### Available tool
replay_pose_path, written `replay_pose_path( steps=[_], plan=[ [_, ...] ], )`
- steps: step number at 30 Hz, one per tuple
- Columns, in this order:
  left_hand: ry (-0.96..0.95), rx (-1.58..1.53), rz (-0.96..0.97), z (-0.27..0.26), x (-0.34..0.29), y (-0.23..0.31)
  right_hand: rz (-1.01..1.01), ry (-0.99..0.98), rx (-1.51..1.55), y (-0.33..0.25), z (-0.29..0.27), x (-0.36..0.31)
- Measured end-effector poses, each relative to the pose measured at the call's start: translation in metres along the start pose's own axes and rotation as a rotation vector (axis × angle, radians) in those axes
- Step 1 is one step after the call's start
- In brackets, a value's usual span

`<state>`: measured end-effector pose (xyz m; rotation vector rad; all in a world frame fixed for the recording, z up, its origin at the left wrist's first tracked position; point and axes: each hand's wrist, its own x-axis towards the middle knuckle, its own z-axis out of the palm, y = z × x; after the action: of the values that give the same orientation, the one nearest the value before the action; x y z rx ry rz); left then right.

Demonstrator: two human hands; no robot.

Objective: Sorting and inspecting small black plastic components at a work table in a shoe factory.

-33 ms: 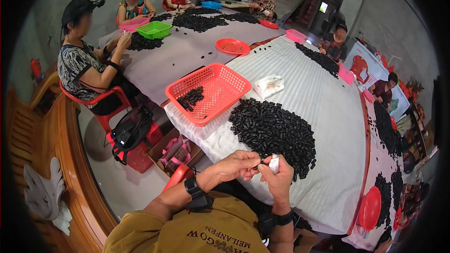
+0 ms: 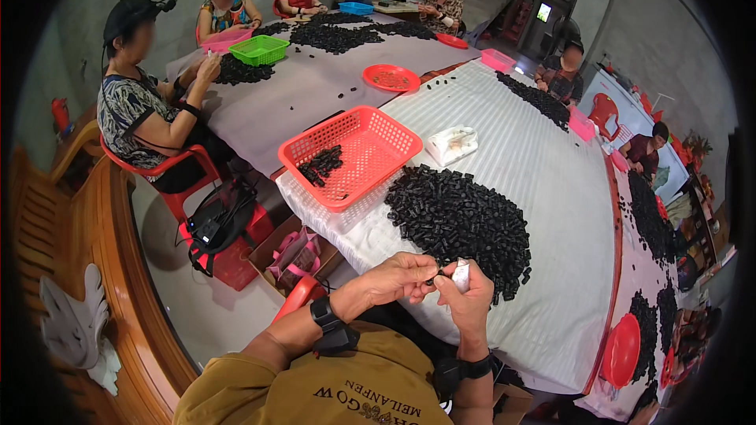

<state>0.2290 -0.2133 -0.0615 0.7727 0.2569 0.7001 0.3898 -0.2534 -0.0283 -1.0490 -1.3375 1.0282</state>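
Observation:
Close to the table's near edge, my left hand point(image 2: 398, 277) is closed in a pinch on a small black piece point(image 2: 432, 277). Right beside it, my right hand point(image 2: 466, 299) is closed around a small white-wrapped tool point(image 2: 461, 274), and its fingertips meet the left hand's at the black piece. The working end of that tool is too small to make out. Just beyond my hands lies a heap of short black pieces point(image 2: 461, 224) on the white striped cloth point(image 2: 543, 212). A red plastic basket point(image 2: 370, 149) to the far left of the heap holds some black pieces point(image 2: 321, 165).
A crumpled white packet point(image 2: 452, 145) lies by the basket. Farther off are a red plate point(image 2: 391, 78), a green basket point(image 2: 259, 50) and more black heaps point(image 2: 335, 38). Several people sit around the tables, one person point(image 2: 153, 102) at the left. A red basin point(image 2: 622, 350) is at the right.

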Motion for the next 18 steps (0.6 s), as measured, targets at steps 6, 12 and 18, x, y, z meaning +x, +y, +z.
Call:
replay_pose_path(
  steps=[6,12,18],
  plan=[
    [0.002,-0.046,-0.049,0.0027,-0.0009,0.0022,0.012,-0.021,0.035,0.0014,-0.0049,0.0017],
    [-0.002,-0.082,-0.046,0.0014,0.0002,-0.0002,0.040,-0.008,0.103,-0.0011,-0.0023,0.0012],
    [0.025,-0.048,-0.026,-0.0006,0.0013,-0.0002,0.011,-0.041,0.022,0.0007,-0.0016,0.0014]
  ],
)
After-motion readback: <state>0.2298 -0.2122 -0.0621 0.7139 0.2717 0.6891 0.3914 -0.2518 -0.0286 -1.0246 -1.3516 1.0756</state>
